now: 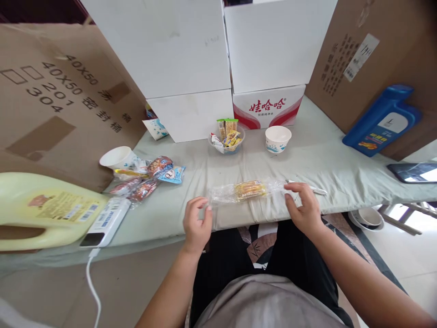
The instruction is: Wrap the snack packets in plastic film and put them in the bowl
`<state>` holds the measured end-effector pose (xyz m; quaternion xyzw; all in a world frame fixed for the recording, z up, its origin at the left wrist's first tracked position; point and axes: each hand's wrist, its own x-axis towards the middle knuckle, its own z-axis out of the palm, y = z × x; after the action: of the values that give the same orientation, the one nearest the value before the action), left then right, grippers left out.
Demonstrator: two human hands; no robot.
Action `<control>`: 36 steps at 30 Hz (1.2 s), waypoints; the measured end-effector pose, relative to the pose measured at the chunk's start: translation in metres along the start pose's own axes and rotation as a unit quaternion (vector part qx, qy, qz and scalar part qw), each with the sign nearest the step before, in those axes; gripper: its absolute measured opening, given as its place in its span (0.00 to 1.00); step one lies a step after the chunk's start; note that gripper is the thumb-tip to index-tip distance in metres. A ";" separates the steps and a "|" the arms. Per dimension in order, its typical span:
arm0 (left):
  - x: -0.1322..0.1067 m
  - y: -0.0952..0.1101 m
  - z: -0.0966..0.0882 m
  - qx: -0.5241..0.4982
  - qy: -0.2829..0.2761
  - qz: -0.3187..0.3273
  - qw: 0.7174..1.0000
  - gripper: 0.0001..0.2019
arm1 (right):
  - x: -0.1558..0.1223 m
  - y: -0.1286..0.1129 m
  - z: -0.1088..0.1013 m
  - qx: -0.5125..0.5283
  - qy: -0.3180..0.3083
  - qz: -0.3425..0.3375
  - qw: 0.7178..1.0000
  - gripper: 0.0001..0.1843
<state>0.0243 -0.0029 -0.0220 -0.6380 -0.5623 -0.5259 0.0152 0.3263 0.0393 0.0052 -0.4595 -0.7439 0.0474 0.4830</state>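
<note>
A long clear plastic packet with a yellow snack inside (246,190) lies across the front of the cloth-covered table (307,159). My left hand (196,223) pinches the packet's left end with curled fingers. My right hand (303,206) grips its right end, fingers bent over the plastic. A thin white pen-like thing (312,188) lies just beyond my right hand.
A clear bowl of wrapped snacks (226,140) and a white paper bowl (277,138) stand further back. Loose snack packets (150,177) and a tipped paper cup (118,157) lie at left. A yellow jug (41,209), white power bank (106,221), blue bottle (382,120), phone (413,172) and cardboard boxes surround the table.
</note>
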 end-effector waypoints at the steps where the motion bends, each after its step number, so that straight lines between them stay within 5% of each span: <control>1: 0.004 0.005 0.005 0.012 -0.042 0.044 0.998 0.08 | 0.005 -0.005 0.003 0.004 -0.043 -0.028 0.999 0.12; 5: 0.017 0.012 0.036 0.088 -0.169 0.114 0.975 0.15 | 0.018 -0.003 0.030 -0.057 -0.178 -0.044 0.981 0.18; 9: 0.018 0.004 0.054 0.146 -0.175 0.115 0.967 0.15 | 0.018 0.013 0.046 -0.128 -0.205 -0.021 0.970 0.16; 15: 0.010 0.021 0.031 0.136 -0.116 0.201 0.963 0.09 | 0.001 0.010 0.023 -0.083 -0.149 -0.101 0.980 0.10; 22: -0.025 0.040 0.001 0.087 -0.282 0.224 0.929 0.04 | -0.032 -0.004 -0.013 -0.044 -0.277 -0.173 0.944 0.09; 24: -0.024 0.043 0.003 0.075 -0.288 0.212 0.931 0.05 | -0.030 -0.010 -0.014 -0.041 -0.286 -0.167 0.943 0.12; 27: -0.008 0.049 0.020 0.076 -0.262 0.202 0.941 0.09 | -0.016 -0.016 -0.002 -0.086 -0.278 -0.134 0.947 0.16; 32: 0.024 0.050 0.060 0.148 -0.263 0.172 0.938 0.16 | -0.001 -0.005 0.033 -0.253 -0.300 0.051 0.919 0.15; 36: 0.037 0.036 0.086 0.162 -0.303 0.158 0.926 0.27 | -0.010 0.011 0.045 -0.246 -0.269 0.051 0.930 0.16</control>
<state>0.0999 0.0618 -0.0145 -0.8365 -0.5092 -0.2001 0.0303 0.3002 0.0546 -0.0311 -0.5719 -0.8094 0.0090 0.1335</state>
